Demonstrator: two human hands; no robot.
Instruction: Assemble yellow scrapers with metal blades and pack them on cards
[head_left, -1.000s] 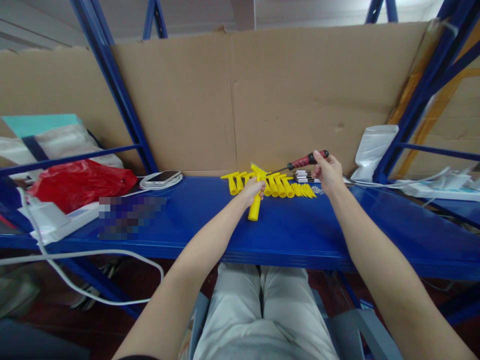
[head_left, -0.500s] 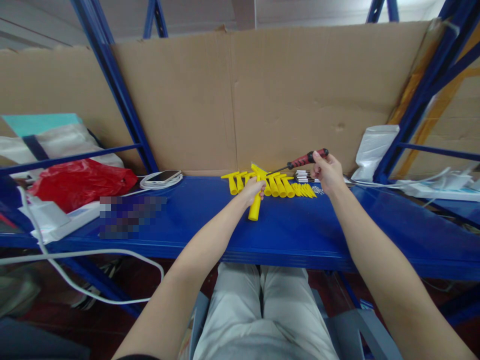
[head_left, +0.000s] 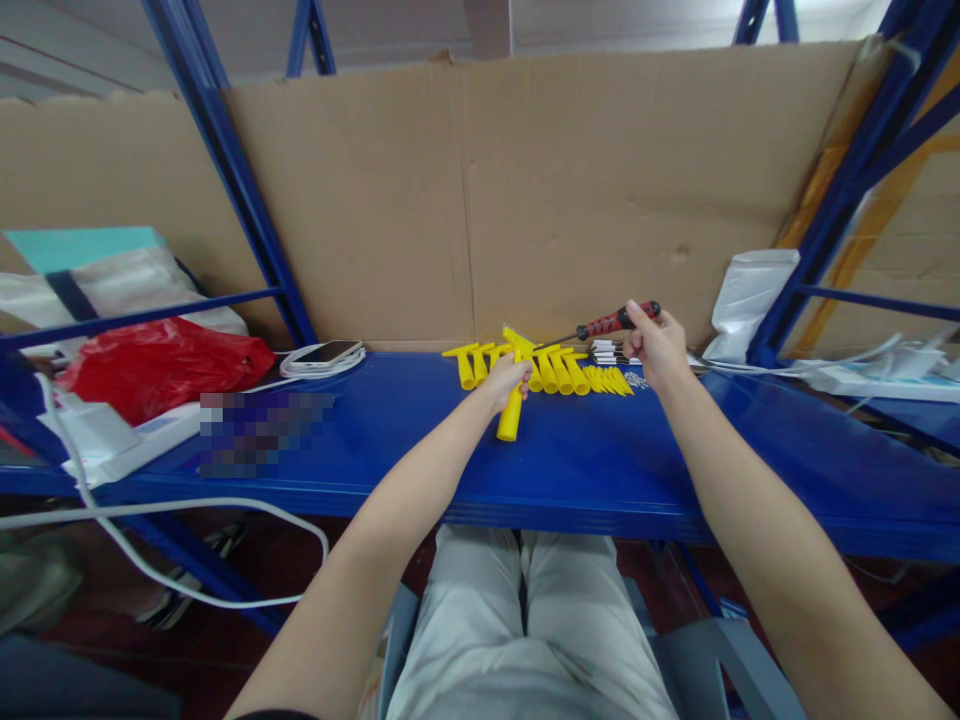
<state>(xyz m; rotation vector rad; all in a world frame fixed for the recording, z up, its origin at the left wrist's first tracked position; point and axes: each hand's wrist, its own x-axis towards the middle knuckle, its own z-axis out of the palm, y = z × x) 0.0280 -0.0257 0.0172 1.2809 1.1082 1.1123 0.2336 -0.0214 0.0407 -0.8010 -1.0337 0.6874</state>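
My left hand [head_left: 511, 380] is closed around a yellow plastic scraper-like tool [head_left: 509, 418], its handle end toward me and its wide head pointing away. In my right hand [head_left: 657, 345] is a screwdriver [head_left: 606, 323] with a red and black handle, pinched at the handle's end. Its shaft slants down left to the head of the yellow tool; the exact contact of the tip is too small to see. Behind my left hand several more yellow tools [head_left: 564, 372] lie in a row. Beside them are small yellow flat pieces [head_left: 609, 380] and a heap of tiny screws [head_left: 637, 380].
White and black small parts [head_left: 604, 350] lie behind the screws. A phone [head_left: 330, 352] rests on a coiled white cable at left, near a red plastic bag [head_left: 169, 368]. A white pouch [head_left: 750, 300] leans by the right post. Cardboard [head_left: 585, 190] walls the back of the blue shelf [head_left: 405, 440].
The screwdriver's handle has turned slightly in my right hand, with the fingers shifting a little. My left hand and the yellow tool stay in place.
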